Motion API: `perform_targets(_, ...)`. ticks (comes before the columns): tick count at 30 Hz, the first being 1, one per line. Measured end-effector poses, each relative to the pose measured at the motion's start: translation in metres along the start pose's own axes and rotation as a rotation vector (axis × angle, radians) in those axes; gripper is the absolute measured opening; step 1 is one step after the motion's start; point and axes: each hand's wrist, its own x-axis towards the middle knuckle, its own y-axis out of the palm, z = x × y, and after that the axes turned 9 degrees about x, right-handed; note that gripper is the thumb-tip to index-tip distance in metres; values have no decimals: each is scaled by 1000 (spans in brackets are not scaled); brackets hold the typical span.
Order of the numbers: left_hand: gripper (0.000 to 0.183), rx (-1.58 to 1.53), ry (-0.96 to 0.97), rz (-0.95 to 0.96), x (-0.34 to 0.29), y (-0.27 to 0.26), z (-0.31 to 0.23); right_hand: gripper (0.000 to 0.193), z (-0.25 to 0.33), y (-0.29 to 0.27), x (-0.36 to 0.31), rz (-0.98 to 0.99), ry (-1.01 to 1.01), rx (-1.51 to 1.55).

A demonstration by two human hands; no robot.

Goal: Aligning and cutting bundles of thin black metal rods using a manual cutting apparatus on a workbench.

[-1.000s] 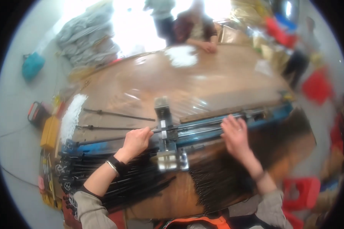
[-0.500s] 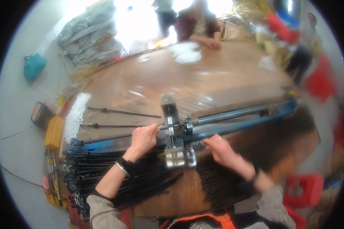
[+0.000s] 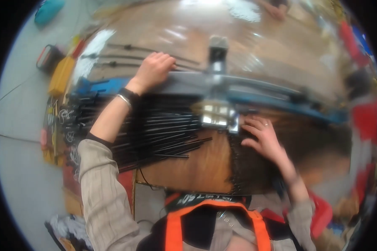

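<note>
My left hand (image 3: 153, 70) rests on top of the long blue and grey rail tool (image 3: 272, 94) that lies across the wooden table (image 3: 197, 161), fingers curled over its far edge. My right hand (image 3: 262, 136) lies spread on a pile of thin black rods (image 3: 255, 171), just beside the metal block (image 3: 217, 118) at the middle of the rail. More black rods (image 3: 155, 134) fan out under my left forearm. The picture is blurred on the right.
A few dark rods (image 3: 125, 56) lie on the table beyond the rail. A yellow box (image 3: 60, 75) and a black and red case (image 3: 48, 56) sit at the left edge. Another person's hand (image 3: 276, 9) shows at the far side. Red stools (image 3: 366, 121) stand at the right.
The view has tipped down and closer to the table. My left hand slid left along the rail, and my right hand came off the rail down onto the black rods by the metal block.
</note>
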Motion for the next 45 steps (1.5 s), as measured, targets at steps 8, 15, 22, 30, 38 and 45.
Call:
perform_targets(8,12,73,-231,249,-71,-65,-64,22,10,-6,11,83,217,58)
perform_targets(15,20,77,-230,364,-99,-66,-86,13,22,-7,17,213,47,82)
perform_targets(22,21,62,-216,451,-97,-65,-63,12,46,3,15,-28,78,255)
perform_targets(30,19,-23,-113,483,-113,-84,-47,19,34,0,12,133,335,436)
perform_targets(38,14,-25,-189,636,-113,-98,-33,18,37,-9,15,105,367,423)
perform_targets(45,21,-115,-28,457,-122,-114,-40,22,26,-14,12,78,360,564)
